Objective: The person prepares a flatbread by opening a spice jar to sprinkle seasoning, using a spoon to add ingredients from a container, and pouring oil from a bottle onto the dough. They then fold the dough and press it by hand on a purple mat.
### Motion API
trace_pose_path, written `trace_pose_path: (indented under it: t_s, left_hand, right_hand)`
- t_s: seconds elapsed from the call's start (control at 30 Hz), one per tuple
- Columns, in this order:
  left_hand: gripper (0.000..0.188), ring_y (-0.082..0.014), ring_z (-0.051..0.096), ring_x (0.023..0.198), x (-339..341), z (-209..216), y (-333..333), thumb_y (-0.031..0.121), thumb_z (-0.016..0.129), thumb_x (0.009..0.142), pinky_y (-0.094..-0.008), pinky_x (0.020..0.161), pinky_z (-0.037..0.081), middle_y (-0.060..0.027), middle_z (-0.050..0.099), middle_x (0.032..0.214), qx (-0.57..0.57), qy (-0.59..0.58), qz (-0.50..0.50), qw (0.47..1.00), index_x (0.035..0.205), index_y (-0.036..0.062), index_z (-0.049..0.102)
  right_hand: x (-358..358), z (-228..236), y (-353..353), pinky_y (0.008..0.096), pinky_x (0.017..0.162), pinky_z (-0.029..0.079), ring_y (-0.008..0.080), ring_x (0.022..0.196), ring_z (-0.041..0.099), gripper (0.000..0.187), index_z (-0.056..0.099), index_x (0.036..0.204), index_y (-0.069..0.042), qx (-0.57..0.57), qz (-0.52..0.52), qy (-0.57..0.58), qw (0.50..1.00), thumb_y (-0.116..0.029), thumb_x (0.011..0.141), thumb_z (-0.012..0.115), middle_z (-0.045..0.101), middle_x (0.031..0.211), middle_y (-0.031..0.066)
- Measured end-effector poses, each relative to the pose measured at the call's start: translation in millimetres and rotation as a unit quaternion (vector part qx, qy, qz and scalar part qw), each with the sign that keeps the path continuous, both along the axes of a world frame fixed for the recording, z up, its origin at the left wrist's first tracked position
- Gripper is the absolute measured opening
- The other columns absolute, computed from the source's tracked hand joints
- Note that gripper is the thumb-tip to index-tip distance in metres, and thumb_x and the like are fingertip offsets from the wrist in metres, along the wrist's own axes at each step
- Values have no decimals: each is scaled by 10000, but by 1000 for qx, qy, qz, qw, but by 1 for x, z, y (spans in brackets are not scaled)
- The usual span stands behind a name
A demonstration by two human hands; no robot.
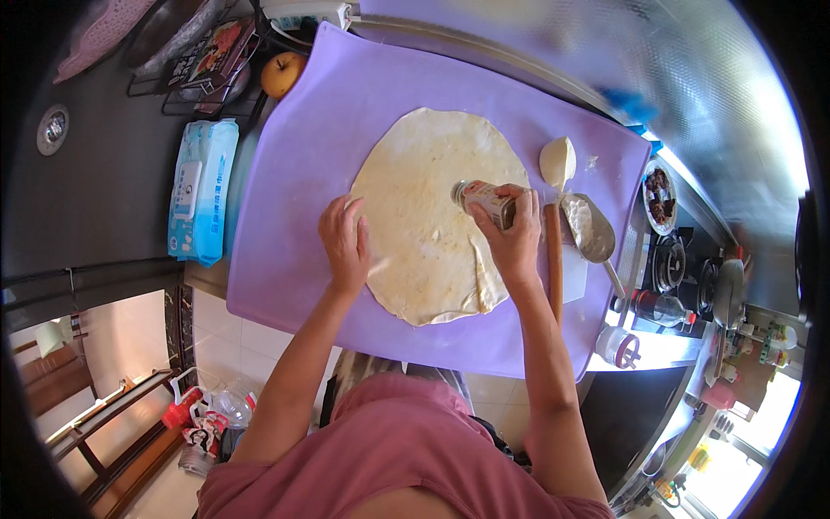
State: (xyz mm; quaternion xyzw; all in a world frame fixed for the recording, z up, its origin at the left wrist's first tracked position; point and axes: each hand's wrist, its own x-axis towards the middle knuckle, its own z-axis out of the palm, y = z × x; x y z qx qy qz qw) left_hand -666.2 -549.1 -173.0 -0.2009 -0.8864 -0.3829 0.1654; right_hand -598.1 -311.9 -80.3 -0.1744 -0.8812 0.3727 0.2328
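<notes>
A large, thin round of rolled-out dough lies on a purple mat, with a fold along its lower right edge. My right hand grips a small seasoning shaker, tilted on its side above the dough with its top pointing left. My left hand rests at the dough's left edge, fingers loosely bent and apart, holding nothing. Just right of my right hand lies a wooden rolling pin. Beyond it sit a metal scoop with flour in it and a pale rounded piece, perhaps dough.
A blue pack of wipes lies left of the mat, and a yellow round fruit sits at the far left corner. To the right are a plate of dark food, a stove burner, a bottle and a clear jar.
</notes>
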Motion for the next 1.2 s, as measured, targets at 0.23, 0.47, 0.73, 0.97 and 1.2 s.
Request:
trace_pose_path:
  t_s: [0.23, 0.47, 0.73, 0.97, 1.2]
  left_hand:
    - [258, -306, 504, 1177, -19, -17, -5, 87, 521, 962, -402, 1005, 375, -131, 558, 1247, 53, -26, 7, 998, 1211, 43, 568]
    - [243, -292, 541, 1132, -22, -24, -9, 95, 509, 973, -377, 982, 405, -126, 594, 1195, 40, -40, 26, 998, 1201, 29, 565]
    - [251, -299, 558, 1067, -19, -19, -5, 61, 541, 923, -402, 953, 398, -117, 610, 1154, 76, -59, 33, 995, 1170, 36, 576]
    - [252, -302, 556, 1023, -23, -15, -3, 37, 544, 899, -411, 924, 400, -115, 610, 1124, 66, -6, 30, 997, 1148, 35, 575]
    - [262, -308, 552, 979, -23, -16, 1, 16, 523, 891, -418, 927, 392, -117, 612, 1077, 76, -13, 28, 997, 1149, 39, 569]
  right_hand:
    - [-24, 0, 10, 399, 794, 464, 327, 901, 552, 399, 561, 1014, -24, 48, -4, 6, 999, -181, 751, 816, 546, 984, 145]
    - [-43, 4, 4, 376, 813, 464, 276, 924, 554, 401, 547, 1031, -19, 27, 12, 17, 999, -141, 760, 815, 535, 1002, 141]
    - [-65, -10, -15, 244, 742, 432, 124, 824, 489, 363, 492, 1119, -59, -45, -37, 134, 989, -222, 888, 719, 550, 948, 50]
    - [-82, -40, 3, 210, 555, 386, 71, 654, 474, 370, 520, 1070, -45, -229, -67, 59, 969, -271, 871, 735, 578, 848, 58]
    - [-94, -49, 14, 226, 430, 341, 50, 546, 461, 337, 552, 1033, -64, -274, -70, 80, 956, -311, 879, 722, 586, 741, 18]
